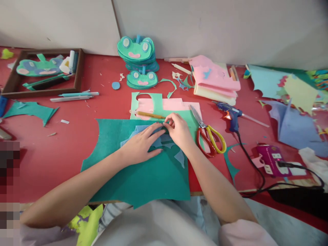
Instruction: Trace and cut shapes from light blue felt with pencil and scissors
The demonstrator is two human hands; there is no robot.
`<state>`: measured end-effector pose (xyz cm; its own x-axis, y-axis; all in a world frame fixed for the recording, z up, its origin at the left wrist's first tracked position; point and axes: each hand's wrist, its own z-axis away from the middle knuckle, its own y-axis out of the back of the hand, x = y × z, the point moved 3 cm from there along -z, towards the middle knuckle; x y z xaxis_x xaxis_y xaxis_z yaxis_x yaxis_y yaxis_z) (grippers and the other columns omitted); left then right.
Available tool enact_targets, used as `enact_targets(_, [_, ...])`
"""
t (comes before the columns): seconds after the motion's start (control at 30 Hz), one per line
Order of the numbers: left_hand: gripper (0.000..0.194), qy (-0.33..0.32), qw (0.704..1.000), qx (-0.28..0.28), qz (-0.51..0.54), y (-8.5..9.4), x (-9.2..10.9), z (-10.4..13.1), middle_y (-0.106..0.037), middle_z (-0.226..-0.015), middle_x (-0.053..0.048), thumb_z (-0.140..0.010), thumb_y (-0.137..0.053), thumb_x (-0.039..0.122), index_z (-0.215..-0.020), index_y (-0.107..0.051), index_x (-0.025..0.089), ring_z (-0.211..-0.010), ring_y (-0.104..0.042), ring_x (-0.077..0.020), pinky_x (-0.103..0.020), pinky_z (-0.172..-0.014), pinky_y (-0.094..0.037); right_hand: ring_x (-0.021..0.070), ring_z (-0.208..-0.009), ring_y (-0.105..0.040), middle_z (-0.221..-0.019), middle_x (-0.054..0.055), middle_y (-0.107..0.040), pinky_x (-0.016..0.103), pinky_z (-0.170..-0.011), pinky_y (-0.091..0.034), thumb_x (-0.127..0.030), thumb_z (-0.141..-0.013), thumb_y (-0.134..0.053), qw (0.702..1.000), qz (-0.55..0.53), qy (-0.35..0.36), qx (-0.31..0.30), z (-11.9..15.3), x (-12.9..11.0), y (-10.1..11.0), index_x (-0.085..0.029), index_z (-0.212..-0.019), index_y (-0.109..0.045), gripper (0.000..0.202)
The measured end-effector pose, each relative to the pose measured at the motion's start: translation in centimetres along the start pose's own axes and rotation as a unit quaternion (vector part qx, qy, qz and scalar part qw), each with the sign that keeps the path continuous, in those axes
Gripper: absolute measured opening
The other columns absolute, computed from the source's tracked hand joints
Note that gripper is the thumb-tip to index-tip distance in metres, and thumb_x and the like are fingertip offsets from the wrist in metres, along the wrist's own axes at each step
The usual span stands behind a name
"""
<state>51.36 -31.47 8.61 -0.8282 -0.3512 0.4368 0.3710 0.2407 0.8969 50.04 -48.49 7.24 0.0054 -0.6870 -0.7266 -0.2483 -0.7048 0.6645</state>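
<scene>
My left hand (142,143) lies spread over several blue felt scraps (139,130) on a large dark green felt sheet (153,181). At its fingertips, my right hand (176,128) is closed in a pinch; whatever is between the fingers is too small to make out. Just behind my hands, a gold-brown pen (150,115) rests across the light green and pink felt pieces (171,102). To the right of my right hand, scissors (208,131) with one red and one yellow handle lie with their blades closed.
Frog-face felt pieces (135,51) are stacked at the back. A brown tray (79,73) stands at the left. On the right are folded pink felt (215,77), a blue glue gun (232,116) and a purple power strip (273,160), with a black cable (252,164) along the table edge.
</scene>
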Motion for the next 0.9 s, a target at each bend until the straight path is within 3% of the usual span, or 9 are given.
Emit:
enact_targets(0.13, [0.058, -0.013, 0.998, -0.025, -0.059, -0.7, 0.0, 0.0, -0.025, -0.154, -0.011, -0.092, -0.044, 0.050, -0.142, -0.038, 0.020, -0.142, -0.024, -0.0283, -0.048, -0.116, -0.023, 0.0106, -0.054, -0.050, -0.074, -0.003, -0.045, 0.025, -0.051, -0.044, -0.018, -0.081, -0.049, 0.995, -0.077, -0.056, 0.043, 0.0, 0.3, 0.6, -0.023, -0.087, -0.046, 0.008])
enact_targets(0.3, [0.057, -0.019, 0.997, -0.035, -0.071, -0.4, 0.1, -0.1, -0.024, -0.155, -0.010, -0.093, -0.041, 0.050, -0.143, -0.037, 0.025, -0.142, -0.025, -0.0289, -0.049, -0.115, -0.023, 0.0067, -0.043, -0.045, -0.073, -0.005, -0.044, 0.020, -0.034, -0.039, -0.026, -0.081, -0.054, 0.962, -0.195, -0.119, 0.151, 0.1, 0.8, 2.0, -0.025, -0.086, -0.039, 0.015])
enact_targets(0.57, [0.052, -0.035, 0.996, -0.040, -0.078, -0.2, 0.2, -0.2, -0.023, -0.155, -0.012, -0.094, -0.038, 0.050, -0.142, -0.040, 0.030, -0.142, -0.024, -0.0298, -0.051, -0.114, -0.023, 0.0051, -0.040, -0.041, -0.061, -0.010, -0.039, 0.022, -0.045, -0.051, -0.034, -0.083, -0.056, 0.956, -0.247, -0.115, 0.111, 0.1, 0.4, 1.9, -0.026, -0.085, -0.039, 0.019])
enact_targets(0.7, [0.051, -0.033, 0.995, -0.040, -0.080, -0.3, 0.2, -0.1, -0.024, -0.155, -0.012, -0.094, -0.039, 0.049, -0.141, -0.040, 0.030, -0.142, -0.024, -0.0304, -0.052, -0.114, -0.023, 0.0069, -0.041, -0.047, -0.058, -0.010, -0.041, 0.025, -0.050, -0.052, -0.036, -0.084, -0.055, 0.969, -0.197, -0.133, 0.066, 0.0, 1.0, 1.2, -0.025, -0.083, -0.042, 0.017])
enact_targets(0.9, [0.051, -0.039, 0.995, -0.031, -0.084, -0.3, 0.2, -0.1, -0.024, -0.154, -0.013, -0.094, -0.039, 0.050, -0.141, -0.041, 0.029, -0.141, -0.025, -0.0311, -0.053, -0.113, -0.025, 0.0108, -0.046, -0.052, -0.056, -0.008, -0.044, 0.025, -0.054, -0.049, -0.036, -0.086, -0.051, 0.981, -0.150, -0.100, 0.072, 0.1, 0.2, 1.2, -0.025, -0.083, -0.044, 0.014])
